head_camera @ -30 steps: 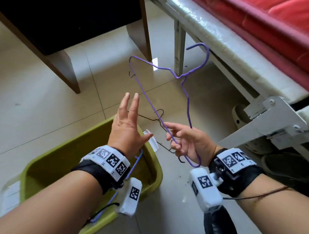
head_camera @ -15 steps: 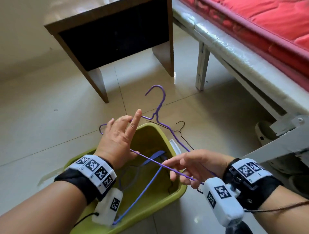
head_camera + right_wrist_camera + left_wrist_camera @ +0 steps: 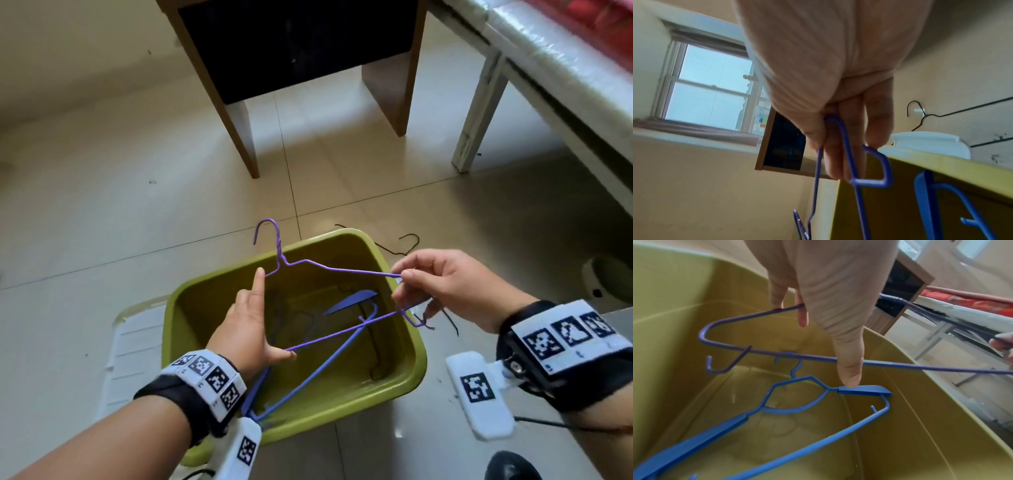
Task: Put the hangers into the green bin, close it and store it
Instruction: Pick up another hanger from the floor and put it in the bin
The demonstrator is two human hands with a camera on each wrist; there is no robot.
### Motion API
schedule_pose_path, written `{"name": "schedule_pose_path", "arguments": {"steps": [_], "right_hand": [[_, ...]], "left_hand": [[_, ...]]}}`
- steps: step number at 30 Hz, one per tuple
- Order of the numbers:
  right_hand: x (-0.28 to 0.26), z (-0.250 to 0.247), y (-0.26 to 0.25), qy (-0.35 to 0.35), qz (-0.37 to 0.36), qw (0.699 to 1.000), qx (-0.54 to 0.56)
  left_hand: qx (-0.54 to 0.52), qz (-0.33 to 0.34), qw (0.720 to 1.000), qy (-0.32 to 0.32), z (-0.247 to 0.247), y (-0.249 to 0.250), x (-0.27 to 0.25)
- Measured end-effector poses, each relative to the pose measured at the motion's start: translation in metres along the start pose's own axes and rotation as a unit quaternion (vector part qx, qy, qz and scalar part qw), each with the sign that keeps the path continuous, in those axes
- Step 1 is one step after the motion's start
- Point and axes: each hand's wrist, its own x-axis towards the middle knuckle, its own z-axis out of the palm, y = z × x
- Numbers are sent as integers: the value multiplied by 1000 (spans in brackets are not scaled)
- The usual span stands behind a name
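Note:
A purple wire hanger (image 3: 342,270) lies nearly flat just above the open green bin (image 3: 404,377), its hook pointing away from me. My right hand (image 3: 402,284) pinches the hanger's right corner, also seen in the right wrist view (image 3: 842,138). My left hand (image 3: 255,318) is spread inside the hanger's frame: its straight index finger touches the wire near the neck and its thumb lies on the bottom bar (image 3: 797,356). A blue plastic hanger (image 3: 777,410) lies inside the bin. A black wire hanger (image 3: 407,243) lies on the floor behind the bin.
The bin's translucent white lid (image 3: 133,342) lies on the tiled floor to the bin's left. A wooden table (image 3: 239,120) stands beyond the bin. A white bed frame leg (image 3: 479,113) and a sandal (image 3: 606,277) are on the right.
The purple hanger has swung down from upright to nearly flat over the bin. My left hand, spread apart from it before, now touches it. My right hand has kept its pinch.

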Motion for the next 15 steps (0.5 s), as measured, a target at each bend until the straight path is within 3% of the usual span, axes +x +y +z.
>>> {"name": "schedule_pose_path", "arguments": {"steps": [6,15], "right_hand": [[20,21,-6,23,-10,996,-89],[44,55,-1,-8,11,981,-195]], "left_hand": [[-96,-15,991,-87,6,-21,4],[-181,-74,979,-57,11,-32,33]]}}
